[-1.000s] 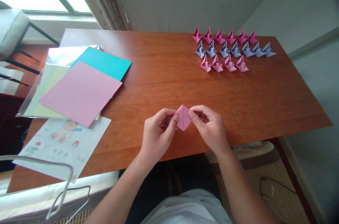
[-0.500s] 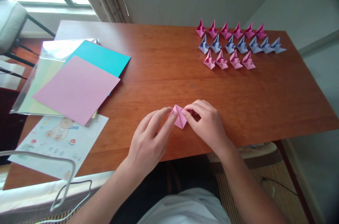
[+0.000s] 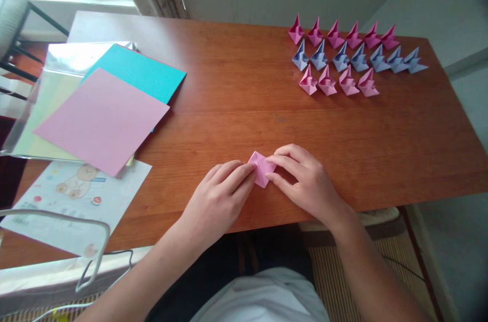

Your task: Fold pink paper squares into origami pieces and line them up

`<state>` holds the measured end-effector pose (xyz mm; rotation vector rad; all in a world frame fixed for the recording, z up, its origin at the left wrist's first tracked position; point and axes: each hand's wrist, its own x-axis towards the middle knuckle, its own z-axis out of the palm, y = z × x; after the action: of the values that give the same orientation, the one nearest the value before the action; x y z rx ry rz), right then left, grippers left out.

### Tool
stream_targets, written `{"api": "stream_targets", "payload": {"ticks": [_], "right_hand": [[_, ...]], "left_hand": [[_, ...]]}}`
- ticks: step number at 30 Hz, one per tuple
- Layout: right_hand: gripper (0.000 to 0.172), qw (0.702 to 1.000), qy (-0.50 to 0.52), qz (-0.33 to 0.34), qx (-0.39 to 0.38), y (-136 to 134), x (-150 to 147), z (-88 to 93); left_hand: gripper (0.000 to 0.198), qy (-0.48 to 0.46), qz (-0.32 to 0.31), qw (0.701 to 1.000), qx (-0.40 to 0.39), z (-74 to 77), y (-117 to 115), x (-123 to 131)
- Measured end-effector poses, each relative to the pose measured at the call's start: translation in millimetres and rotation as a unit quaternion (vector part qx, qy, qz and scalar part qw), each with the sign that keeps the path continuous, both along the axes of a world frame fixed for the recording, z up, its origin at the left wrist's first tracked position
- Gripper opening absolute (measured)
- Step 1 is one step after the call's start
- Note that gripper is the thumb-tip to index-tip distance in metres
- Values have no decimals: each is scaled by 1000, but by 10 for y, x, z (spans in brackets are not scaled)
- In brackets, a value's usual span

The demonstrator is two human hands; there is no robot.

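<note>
A small folded piece of pink origami paper (image 3: 262,172) lies near the table's front edge, between my two hands. My left hand (image 3: 221,195) grips its left side, the fingertips drawn together on the paper. On the other side, my right hand (image 3: 303,180) has its thumb and forefinger at the right edge of the paper. Creases run across the paper's top face. Fingertips cover parts of both side corners.
Rows of folded paper figures, dark pink (image 3: 335,36), blue (image 3: 340,59) and light pink (image 3: 347,82), stand at the table's back right. At left lie a pink sheet (image 3: 102,119), a turquoise sheet (image 3: 152,75) and a printed sheet (image 3: 122,200). A white tube (image 3: 57,215) crosses the lower left.
The view has shifted slightly. My right thumb and forefinger have spread apart along the paper's right side. My left fingers have drawn closer together on its left side.
</note>
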<state>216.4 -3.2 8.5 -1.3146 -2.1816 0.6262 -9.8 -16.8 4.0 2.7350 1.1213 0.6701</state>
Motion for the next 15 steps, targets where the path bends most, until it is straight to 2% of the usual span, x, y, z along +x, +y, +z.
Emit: {"api": "stream_targets", "payload": {"ticks": [3, 6, 15], "right_hand": [[27, 999, -10, 45, -12, 5, 92, 21], [32, 997, -25, 74, -18, 15, 134, 26], [18, 997, -30, 74, -21, 50, 107, 21]], "left_hand": [[23, -2, -2, 1000, -7, -8, 7, -8], [25, -14, 3, 1000, -17, -19, 22, -8], [23, -71, 1, 996, -56, -23, 53, 6]]}}
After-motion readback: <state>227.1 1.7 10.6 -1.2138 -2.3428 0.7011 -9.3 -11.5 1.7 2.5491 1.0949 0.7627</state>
